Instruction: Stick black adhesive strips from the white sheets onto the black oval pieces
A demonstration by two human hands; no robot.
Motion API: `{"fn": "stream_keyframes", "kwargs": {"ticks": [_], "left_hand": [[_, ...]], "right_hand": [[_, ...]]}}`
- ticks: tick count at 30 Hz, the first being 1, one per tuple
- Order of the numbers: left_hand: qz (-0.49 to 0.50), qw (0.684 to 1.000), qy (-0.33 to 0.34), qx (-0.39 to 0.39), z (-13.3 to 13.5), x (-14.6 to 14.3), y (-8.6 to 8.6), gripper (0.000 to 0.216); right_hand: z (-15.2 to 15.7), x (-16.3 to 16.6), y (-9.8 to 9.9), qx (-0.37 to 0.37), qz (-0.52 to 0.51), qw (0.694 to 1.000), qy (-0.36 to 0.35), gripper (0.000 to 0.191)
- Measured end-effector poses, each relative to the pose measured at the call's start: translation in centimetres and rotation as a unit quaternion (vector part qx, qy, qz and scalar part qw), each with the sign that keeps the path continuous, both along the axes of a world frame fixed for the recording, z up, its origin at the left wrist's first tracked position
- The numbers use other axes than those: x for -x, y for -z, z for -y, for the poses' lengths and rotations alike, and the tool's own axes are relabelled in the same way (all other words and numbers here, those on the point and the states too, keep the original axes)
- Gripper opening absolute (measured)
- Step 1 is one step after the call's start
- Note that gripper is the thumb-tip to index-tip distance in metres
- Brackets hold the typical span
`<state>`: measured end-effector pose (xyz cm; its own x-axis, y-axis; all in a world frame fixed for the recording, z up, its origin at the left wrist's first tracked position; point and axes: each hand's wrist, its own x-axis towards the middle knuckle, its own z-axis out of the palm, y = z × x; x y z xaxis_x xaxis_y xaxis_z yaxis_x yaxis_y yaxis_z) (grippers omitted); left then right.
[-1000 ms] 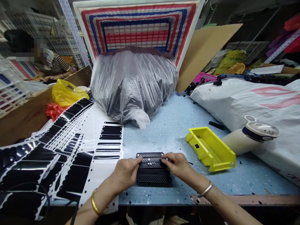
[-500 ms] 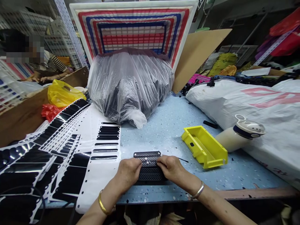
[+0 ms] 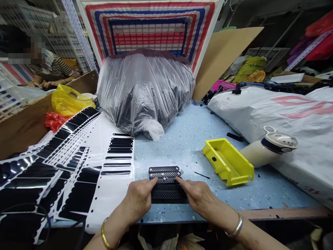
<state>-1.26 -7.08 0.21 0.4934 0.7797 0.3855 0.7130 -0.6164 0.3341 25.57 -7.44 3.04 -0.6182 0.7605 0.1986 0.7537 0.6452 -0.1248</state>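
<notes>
Near the table's front edge lies a black block point(image 3: 168, 198) with a cross-hatched surface. Black patterned strips point(image 3: 164, 169) with small round metallic dots lie across its far part. My left hand point(image 3: 137, 198) is closed at the block's left side, its thumb pressed on the left end of one strip. On the opposite side, my right hand point(image 3: 201, 198) is closed too, with a fingertip or thumb on the right end of that strip. The undersides of both hands are hidden. A thin black stick point(image 3: 202, 175) lies right of the block.
White sheets with black strip stickers point(image 3: 117, 172) cover the left side. A yellow bin point(image 3: 226, 163) and a cream bottle point(image 3: 256, 152) stand right. Behind are a stuffed clear plastic bag point(image 3: 145, 90) and a large white sack point(image 3: 260, 111). A co-worker point(image 3: 56, 67) sits far left.
Both hands have shifted slightly toward me and a little outward along the block, showing more of the far strips. The view has moved slightly; other things stay put.
</notes>
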Motion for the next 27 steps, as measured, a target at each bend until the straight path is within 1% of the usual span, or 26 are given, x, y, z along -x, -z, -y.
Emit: {"fn": "stream_keyframes", "kwargs": {"ticks": [3,6,10,13,17,19,23,27], "left_hand": [[-0.077,0.997,0.0,0.012,0.3,0.0,0.3,0.057],[-0.122,0.992,0.003,0.026,0.4,0.0,0.4,0.061],[-0.129,0.99,0.007,0.047,0.4,0.1,0.1,0.062],[-0.127,0.99,0.009,0.054,0.3,0.2,0.1,0.063],[-0.115,0.992,0.008,0.058,0.2,0.2,0.4,0.063],[-0.11,0.992,0.005,0.06,0.3,0.2,0.5,0.064],[-0.099,0.993,0.001,0.066,0.3,0.1,0.4,0.063],[-0.107,0.992,0.01,0.072,0.2,0.2,0.1,0.062]], "right_hand": [[0.1,0.0,-0.1,-0.027,0.031,0.999,-0.005,0.06],[0.1,0.1,-0.3,-0.039,0.062,0.997,-0.015,0.06],[0.4,0.4,-0.9,-0.04,0.132,0.99,-0.035,0.065],[0.7,0.5,-1.3,-0.057,0.181,0.981,-0.047,0.07],[0.9,-0.1,-1.0,-0.068,0.194,0.978,-0.027,0.071],[0.9,-0.6,-0.6,-0.059,0.19,0.98,-0.015,0.072],[0.6,-1.2,-0.1,-0.011,0.149,0.989,0.0,0.073],[-0.3,-1.2,-0.7,0.066,0.105,0.992,0.011,0.071]]}}
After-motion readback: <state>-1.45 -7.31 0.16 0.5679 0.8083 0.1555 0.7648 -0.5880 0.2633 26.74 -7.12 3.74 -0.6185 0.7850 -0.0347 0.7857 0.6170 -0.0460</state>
